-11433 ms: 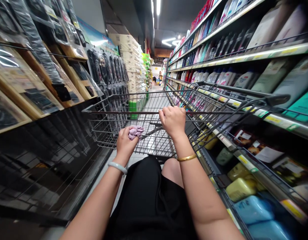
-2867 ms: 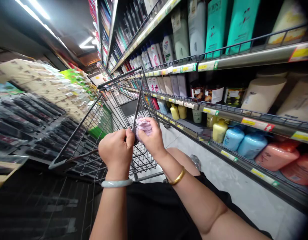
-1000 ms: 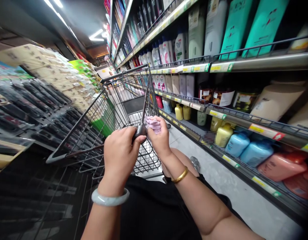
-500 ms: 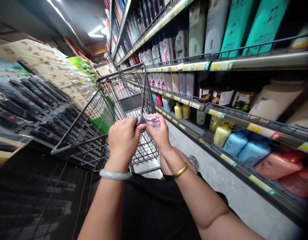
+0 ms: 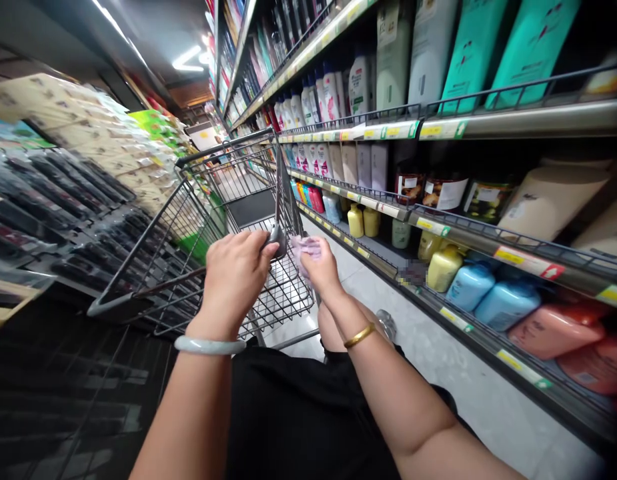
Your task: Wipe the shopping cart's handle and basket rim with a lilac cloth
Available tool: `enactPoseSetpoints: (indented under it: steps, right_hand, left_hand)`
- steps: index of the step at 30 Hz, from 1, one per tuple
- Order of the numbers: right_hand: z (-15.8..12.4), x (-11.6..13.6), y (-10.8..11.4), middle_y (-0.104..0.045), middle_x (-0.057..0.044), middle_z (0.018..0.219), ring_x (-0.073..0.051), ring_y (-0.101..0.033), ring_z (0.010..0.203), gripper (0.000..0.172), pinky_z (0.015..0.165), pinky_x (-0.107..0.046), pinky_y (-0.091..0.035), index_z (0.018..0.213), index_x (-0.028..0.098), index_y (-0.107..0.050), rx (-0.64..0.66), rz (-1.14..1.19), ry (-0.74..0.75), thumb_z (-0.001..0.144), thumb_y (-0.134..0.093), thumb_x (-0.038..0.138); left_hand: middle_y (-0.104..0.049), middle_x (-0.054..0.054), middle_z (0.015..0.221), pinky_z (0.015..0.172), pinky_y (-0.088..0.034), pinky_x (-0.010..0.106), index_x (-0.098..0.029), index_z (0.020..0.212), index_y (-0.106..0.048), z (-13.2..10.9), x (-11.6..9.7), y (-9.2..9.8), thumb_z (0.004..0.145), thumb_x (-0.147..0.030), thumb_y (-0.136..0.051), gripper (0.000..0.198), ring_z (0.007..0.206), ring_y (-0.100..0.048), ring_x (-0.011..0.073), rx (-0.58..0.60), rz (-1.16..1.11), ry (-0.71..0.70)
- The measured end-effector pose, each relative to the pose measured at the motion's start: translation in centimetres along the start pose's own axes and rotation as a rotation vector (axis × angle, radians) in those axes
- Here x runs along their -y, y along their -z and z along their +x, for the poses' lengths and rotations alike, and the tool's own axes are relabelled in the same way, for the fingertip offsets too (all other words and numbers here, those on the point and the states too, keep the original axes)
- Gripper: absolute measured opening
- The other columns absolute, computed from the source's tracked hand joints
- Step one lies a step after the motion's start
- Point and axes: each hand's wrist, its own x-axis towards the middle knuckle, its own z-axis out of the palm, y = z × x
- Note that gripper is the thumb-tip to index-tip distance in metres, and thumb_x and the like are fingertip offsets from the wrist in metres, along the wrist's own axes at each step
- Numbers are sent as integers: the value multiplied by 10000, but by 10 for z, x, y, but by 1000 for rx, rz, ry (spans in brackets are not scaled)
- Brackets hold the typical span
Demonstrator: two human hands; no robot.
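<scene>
My left hand, with a pale bangle at its wrist, is closed around the grey corner of the shopping cart's handle. The wire basket of the shopping cart extends ahead of me, and nothing can be made out inside it. A crumpled light purple cloth is pinched in my right hand, just right of the handle corner. A small gap separates the cloth from the handle. My right wrist carries a gold bangle.
Shelves with bottles run along the right, including yellow pump bottles, blue bottles and teal bottles. On the left hang packaged goods beside a dark panel. Pale floor tiles show beside the shelf base.
My left hand and the cart have shifted slightly left. The cloth in my right hand, earlier against the handle corner, is now apart from it.
</scene>
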Motion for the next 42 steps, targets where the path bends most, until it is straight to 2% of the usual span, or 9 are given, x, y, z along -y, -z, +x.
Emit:
enactPoseSetpoints:
  steps: [3,7,10,16,22,28,32,35,42]
  right_hand:
    - [0,-2,0,-719,-28,987,-186,-664,878,312,873,-368,-561,1014,237,-632,13,15,-48,708,-664,183]
    - [-15,34,-8,-705,-28,1127,-179,-666,994,335,940,-350,-547,1108,276,-623,69,137,173,782,-662,210]
    - [-18,35,-11,-673,-43,1199,-202,-623,1126,351,1041,-382,-498,1111,281,-633,30,75,287,774,-672,191]
    - [-7,12,-5,-710,-45,1062,-192,-661,960,289,974,-418,-529,1054,235,-602,-7,164,-47,772,-663,220]
    - [-19,47,-5,-662,-31,1227,-183,-624,1155,354,1062,-364,-488,1139,286,-600,60,249,297,797,-673,228]
    - [-7,14,-1,-703,-52,1029,-202,-667,950,261,971,-420,-534,1014,225,-604,-3,127,-82,758,-652,220]
    - [-16,50,3,-686,-37,1169,-184,-657,1074,312,1034,-371,-508,1115,260,-586,71,309,181,810,-655,258]
    - [-23,61,2,-652,-38,1234,-195,-621,1170,341,1068,-361,-487,1136,278,-608,83,222,340,803,-665,231]
    - [-13,22,-1,-694,-54,1060,-201,-660,967,293,976,-417,-525,1059,230,-596,5,147,-3,769,-634,229]
  left_hand:
    - [-713,13,1095,896,-316,395,-324,1150,-657,-9,15,4,1029,-491,-379,347,1066,-610,263,-2,25,117]
    - [-698,53,908,728,-297,369,-232,920,-634,-20,26,-2,1027,-530,-330,439,895,-624,261,50,138,232]
    - [-682,56,870,658,-246,358,-220,857,-584,-21,26,-9,1023,-539,-330,441,850,-615,252,21,178,252]
    - [-675,49,851,639,-202,352,-219,843,-566,-18,22,-13,1020,-550,-329,444,824,-610,247,-14,189,261]
    - [-683,55,853,635,-193,351,-220,844,-584,-18,19,-12,1013,-563,-339,455,823,-613,243,-15,181,266]
    - [-686,43,840,633,-207,353,-244,927,-638,-19,20,-11,1018,-568,-313,467,826,-627,238,-30,140,228]
    - [-713,49,915,653,-233,355,-250,1028,-650,-19,21,-8,1015,-546,-340,429,885,-643,250,7,138,217]
    - [-730,56,1022,697,-277,355,-245,1151,-628,-21,23,-7,1004,-482,-409,354,957,-651,259,12,93,206]
    - [-736,48,969,727,-325,338,-247,1062,-660,-23,26,-8,965,-435,-503,263,940,-654,252,19,12,237]
